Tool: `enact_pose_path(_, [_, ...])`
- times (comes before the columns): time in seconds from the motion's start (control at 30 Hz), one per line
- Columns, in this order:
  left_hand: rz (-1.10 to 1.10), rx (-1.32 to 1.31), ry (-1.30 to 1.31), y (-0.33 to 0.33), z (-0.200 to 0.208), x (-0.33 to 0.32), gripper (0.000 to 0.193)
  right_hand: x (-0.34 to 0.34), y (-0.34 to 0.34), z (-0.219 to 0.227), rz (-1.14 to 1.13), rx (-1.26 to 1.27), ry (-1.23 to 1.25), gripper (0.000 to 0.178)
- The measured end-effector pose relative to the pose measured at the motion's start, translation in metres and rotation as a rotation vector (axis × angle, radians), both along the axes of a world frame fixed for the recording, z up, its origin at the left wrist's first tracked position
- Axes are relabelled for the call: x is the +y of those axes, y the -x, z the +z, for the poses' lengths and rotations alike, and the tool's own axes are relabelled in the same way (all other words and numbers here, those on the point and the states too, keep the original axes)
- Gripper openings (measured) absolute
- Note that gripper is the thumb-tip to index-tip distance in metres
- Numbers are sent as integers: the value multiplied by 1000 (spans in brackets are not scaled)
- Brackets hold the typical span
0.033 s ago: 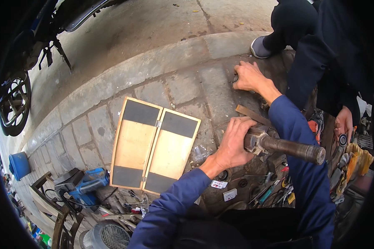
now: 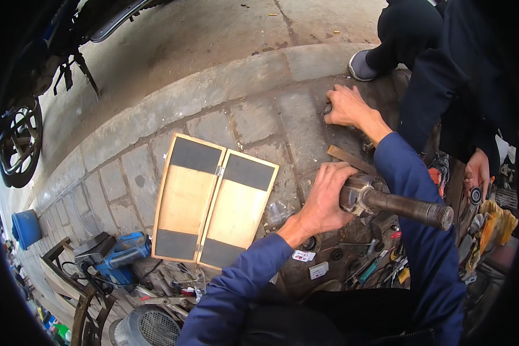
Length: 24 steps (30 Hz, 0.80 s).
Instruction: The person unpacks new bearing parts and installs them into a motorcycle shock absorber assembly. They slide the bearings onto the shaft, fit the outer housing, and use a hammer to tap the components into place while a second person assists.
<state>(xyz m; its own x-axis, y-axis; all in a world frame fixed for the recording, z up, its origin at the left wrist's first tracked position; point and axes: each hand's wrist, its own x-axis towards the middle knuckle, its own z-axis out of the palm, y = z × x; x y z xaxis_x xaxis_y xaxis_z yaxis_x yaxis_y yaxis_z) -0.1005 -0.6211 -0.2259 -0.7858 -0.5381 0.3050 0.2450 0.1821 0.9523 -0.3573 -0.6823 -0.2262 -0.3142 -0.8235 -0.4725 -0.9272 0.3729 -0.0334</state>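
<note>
My left hand (image 2: 324, 199) is closed round the wide, worn head of a heavy metal tool with a threaded shaft (image 2: 406, 209). The shaft points right, across my right forearm. Farther off, my right hand (image 2: 350, 108) curls its fingers round a small dark piece, mostly hidden in the grip. Between the two hands a rusty flat bar (image 2: 353, 160) lies on the ground. At the right another person's hand (image 2: 477, 171) holds a round bearing (image 2: 476, 195).
Left of my hands a hinged wooden box (image 2: 184, 199) lies opened flat on the paving. Hand tools (image 2: 373, 268) and small parts crowd the ground before me. A blue power tool (image 2: 121, 254), a blue bucket (image 2: 26, 228) and a motorcycle wheel (image 2: 21, 141) stand leftward. A person's shoe (image 2: 361, 66) rests beyond.
</note>
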Motion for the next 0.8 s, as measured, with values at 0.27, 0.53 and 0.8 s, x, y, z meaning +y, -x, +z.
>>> enact_pose_path(0.27, [-21,-17,16,2,1,8,96,20,5,4,-31,-5,-29,52])
enact_pose_path(0.53, [-28,11,34,2,1,11,96,30,6,1,-68,-15,-3,55])
enact_pose_path(0.8, [-32,-2,22,0,1,10,96,34,10,-1,-125,-58,23,63])
